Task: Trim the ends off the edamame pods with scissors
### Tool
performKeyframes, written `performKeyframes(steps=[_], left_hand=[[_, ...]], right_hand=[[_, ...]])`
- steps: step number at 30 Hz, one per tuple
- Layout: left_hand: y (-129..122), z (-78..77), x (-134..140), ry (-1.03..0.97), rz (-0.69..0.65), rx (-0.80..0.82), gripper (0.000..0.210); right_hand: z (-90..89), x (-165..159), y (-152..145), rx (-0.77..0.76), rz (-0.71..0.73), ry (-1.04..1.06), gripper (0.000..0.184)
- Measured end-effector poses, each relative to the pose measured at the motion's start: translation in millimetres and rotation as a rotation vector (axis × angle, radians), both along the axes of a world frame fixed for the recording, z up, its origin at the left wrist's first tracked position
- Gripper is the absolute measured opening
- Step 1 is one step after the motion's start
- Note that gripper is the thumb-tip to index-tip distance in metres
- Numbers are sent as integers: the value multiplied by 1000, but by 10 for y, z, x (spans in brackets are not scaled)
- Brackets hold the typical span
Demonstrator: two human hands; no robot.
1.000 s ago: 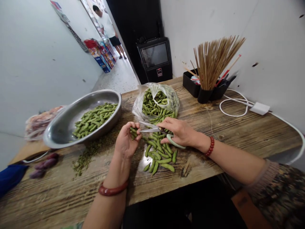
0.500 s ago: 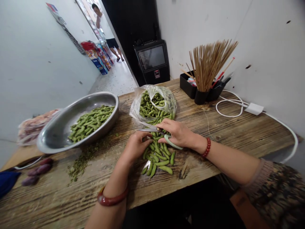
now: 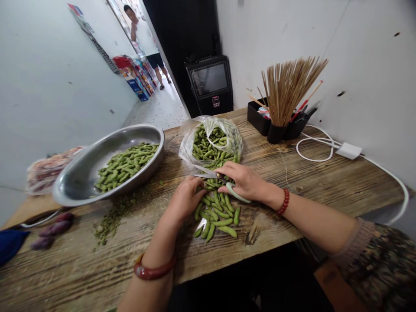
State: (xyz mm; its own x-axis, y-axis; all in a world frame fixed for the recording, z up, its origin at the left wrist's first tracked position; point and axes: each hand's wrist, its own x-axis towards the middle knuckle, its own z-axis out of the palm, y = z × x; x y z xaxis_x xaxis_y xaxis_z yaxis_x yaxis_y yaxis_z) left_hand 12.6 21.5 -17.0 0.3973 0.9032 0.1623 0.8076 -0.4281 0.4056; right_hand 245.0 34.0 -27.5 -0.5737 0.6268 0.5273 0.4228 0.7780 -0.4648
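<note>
My right hand (image 3: 244, 181) holds scissors with pale green handles (image 3: 236, 195), their blades pointing left over the pods. Close to the blade tips, the thumb and fingers of my left hand (image 3: 186, 196) are curled together. Whatever they pinch is hidden behind the knuckles. Loose green edamame pods (image 3: 223, 222) lie on the wood between and below my hands. Just beyond them a clear plastic bag (image 3: 186, 145) full of pods lies with its mouth towards me. To the left, a steel basin (image 3: 78, 173) holds a heap of pods.
Green trimmings (image 3: 108, 223) are scattered on the wooden table (image 3: 130, 260) below the basin. Purple onion-like bulbs (image 3: 53, 229) lie at left. At the back right stand a black organizer with wooden skewers (image 3: 289, 95) and a white cable (image 3: 313, 159). A person (image 3: 147, 41) stands beyond the doorway.
The view has shifted slightly. My left hand has moved a little left relative to the scissors; the right hand still holds them in much the same place.
</note>
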Motion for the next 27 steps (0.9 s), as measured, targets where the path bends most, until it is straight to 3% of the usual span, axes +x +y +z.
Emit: performKeyframes(steps=[5,11,18,27], left_hand=[[-13,107,56,-326,154,-54,7],[-77,180,83,-825,270,-394,32],[-89,178,157,-963,306,-451,24],[-108,110,191,-951,262,-456,26]], right_hand=[[11,2,2,-8,-47,38,47],[12,-1,8,-38,-81,96,52],[20,-12,0,-91,-39,47,59],[22,-24,-23,-89,10,12,61]])
